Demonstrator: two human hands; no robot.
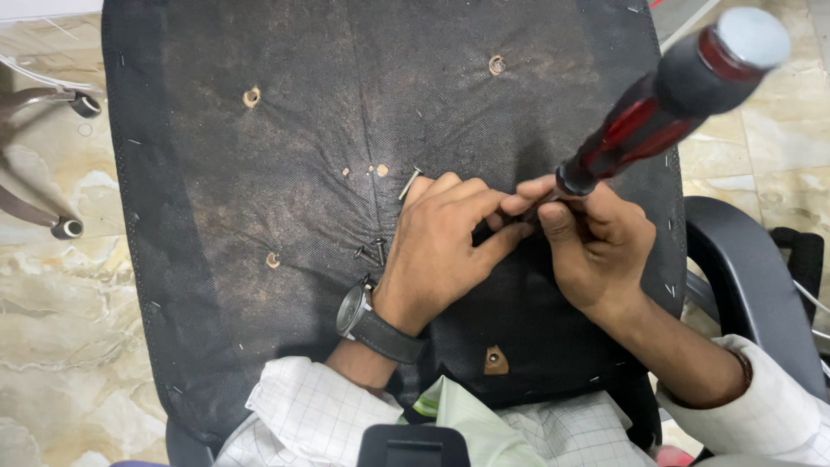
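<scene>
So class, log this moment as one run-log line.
left hand: steadying tip | right hand: holds red-and-black-handled screwdriver | surface: black fabric chair underside | loose dark screws beside

A marble-patterned tile floor (52,285) in beige and cream lies all around. At the upper left, two dark chair-base legs end in black castor wheels (85,105), one above the other (67,228). At the right edge curves a black plastic armrest (743,277), with a black strap (800,259) just beyond it.

Bright even overhead light, soft shadows; screwdriver handle (683,86) blurred; rest sharp.
</scene>
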